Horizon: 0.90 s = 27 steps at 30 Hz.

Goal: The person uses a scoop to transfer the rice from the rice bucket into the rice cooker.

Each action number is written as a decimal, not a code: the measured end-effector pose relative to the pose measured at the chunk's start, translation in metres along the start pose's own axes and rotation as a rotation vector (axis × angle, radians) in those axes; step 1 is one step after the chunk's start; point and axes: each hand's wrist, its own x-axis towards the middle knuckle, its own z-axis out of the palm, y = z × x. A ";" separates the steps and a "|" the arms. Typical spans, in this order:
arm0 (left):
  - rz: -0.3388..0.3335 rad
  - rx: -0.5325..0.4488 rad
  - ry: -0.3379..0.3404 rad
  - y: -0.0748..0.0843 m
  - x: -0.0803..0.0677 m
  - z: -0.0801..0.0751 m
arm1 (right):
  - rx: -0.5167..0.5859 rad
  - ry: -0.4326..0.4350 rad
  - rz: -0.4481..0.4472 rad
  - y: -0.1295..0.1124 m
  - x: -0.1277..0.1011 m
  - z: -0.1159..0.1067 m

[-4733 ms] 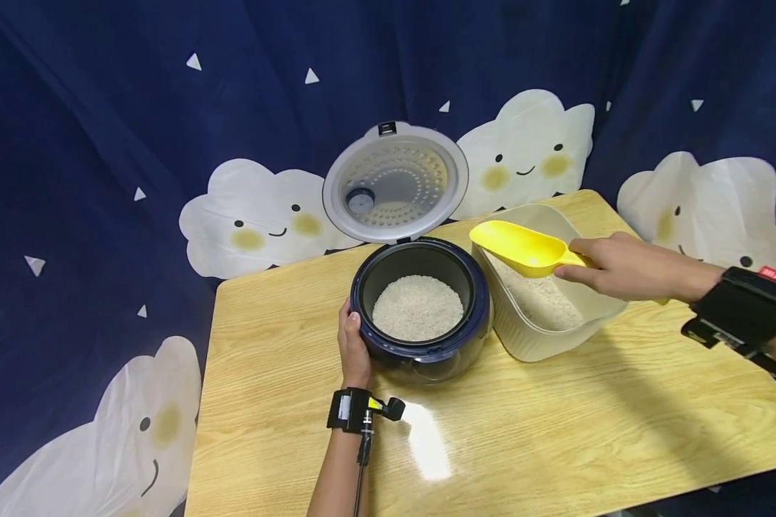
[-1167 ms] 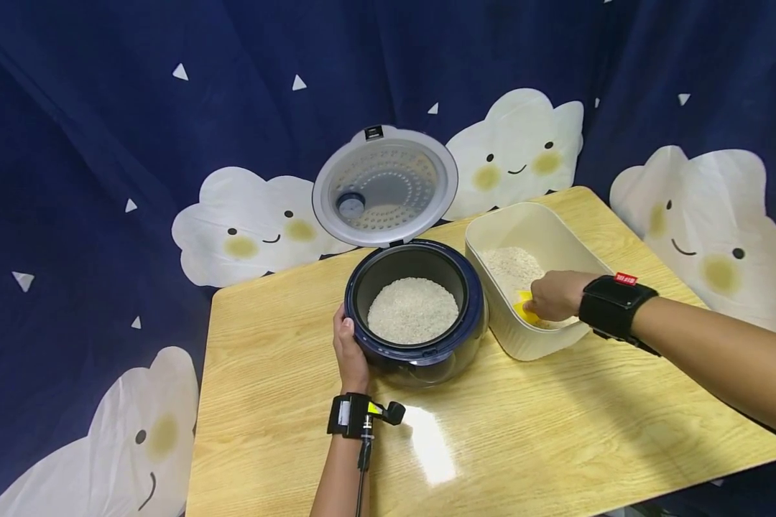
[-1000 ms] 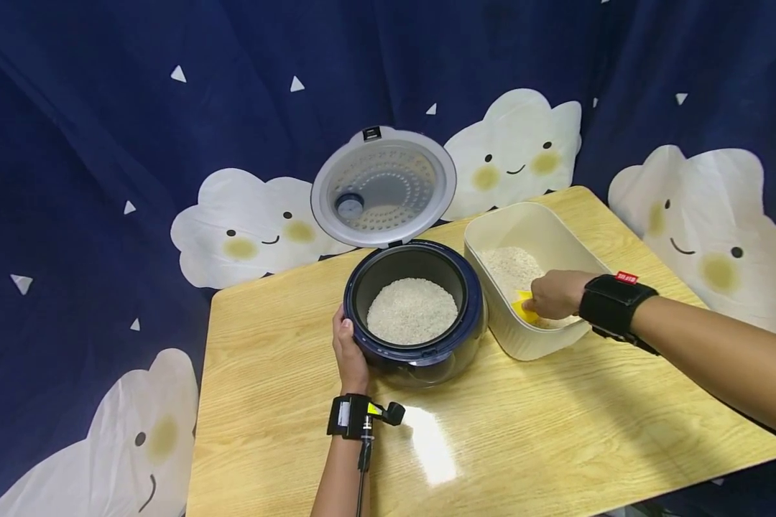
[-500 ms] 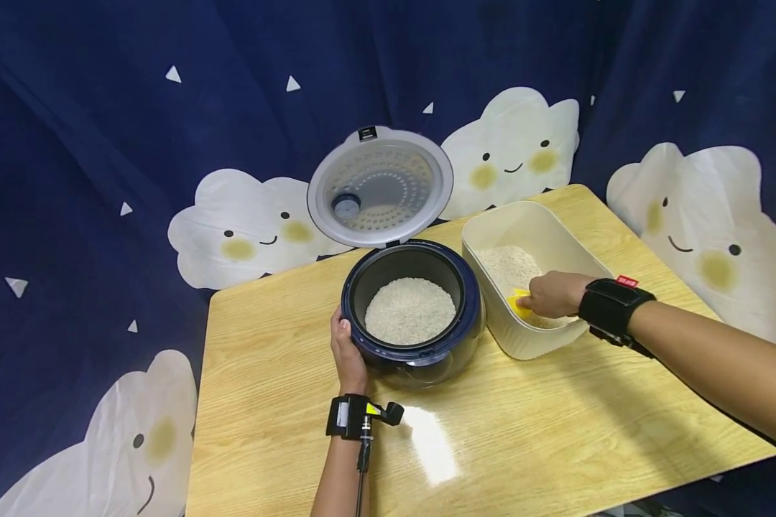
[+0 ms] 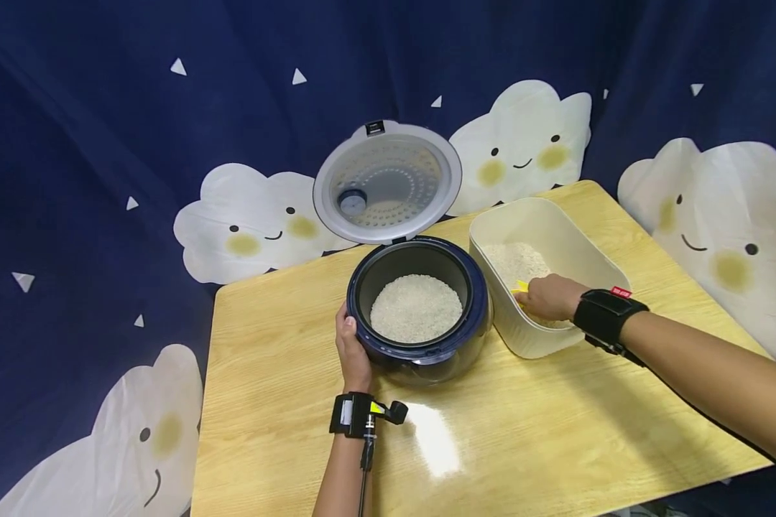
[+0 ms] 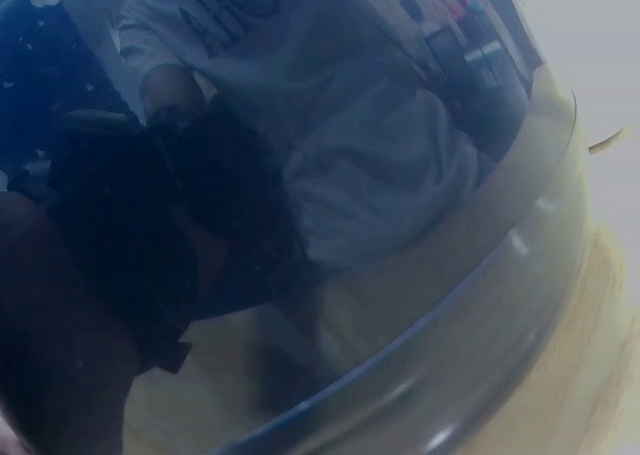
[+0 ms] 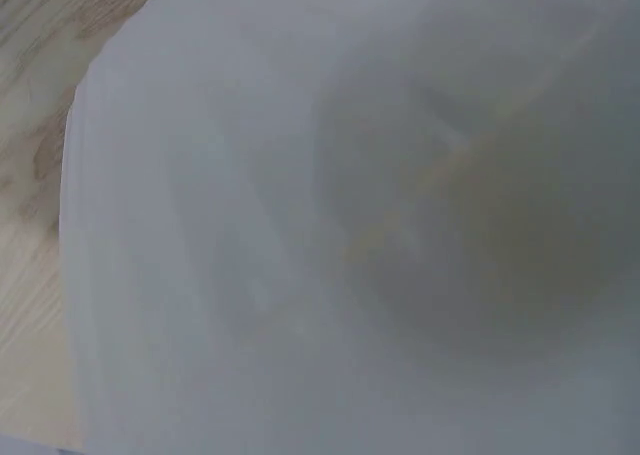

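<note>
Scooping well means keeping your right hand, curled round the scoop, low in the tub; your left hand grips the cooker at 9 o'clock.

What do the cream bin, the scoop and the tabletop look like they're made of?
Cream bin: likely matte plastic, with smooth rounded moulded walls. Yellow scoop: probably plastic, mostly hidden under the right hand. Table: wood-grain surface, glossy, shows glare; possibly laminate.
</note>
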 end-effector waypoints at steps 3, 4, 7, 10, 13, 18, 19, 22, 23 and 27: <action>0.009 -0.018 0.008 0.001 0.001 0.002 | 0.071 -0.005 0.067 0.000 0.001 -0.002; 0.007 -0.024 0.010 0.001 0.001 0.002 | 0.083 -0.013 0.077 0.000 0.001 -0.003; 0.006 -0.027 0.008 0.002 0.001 0.004 | 0.127 -0.038 0.100 0.001 0.002 -0.003; 0.002 -0.026 0.007 0.002 0.000 0.005 | 0.189 -0.049 0.119 0.002 0.003 -0.002; 0.003 -0.026 0.012 0.001 -0.001 0.005 | 0.219 -0.044 0.113 0.003 0.004 0.000; 0.007 -0.018 0.025 0.001 -0.001 0.004 | 0.182 -0.020 0.079 0.003 0.003 0.002; 0.003 -0.012 0.026 0.001 -0.001 0.004 | 0.173 -0.014 0.082 0.003 0.003 0.002; -0.003 -0.005 0.028 0.001 -0.002 0.004 | 0.160 0.004 0.103 0.003 0.002 0.003; -0.003 -0.003 0.027 0.001 -0.002 0.004 | 0.159 0.007 0.116 0.003 0.002 0.003; 0.002 -0.011 0.025 0.002 -0.002 0.005 | 0.148 0.015 0.144 0.003 0.001 0.001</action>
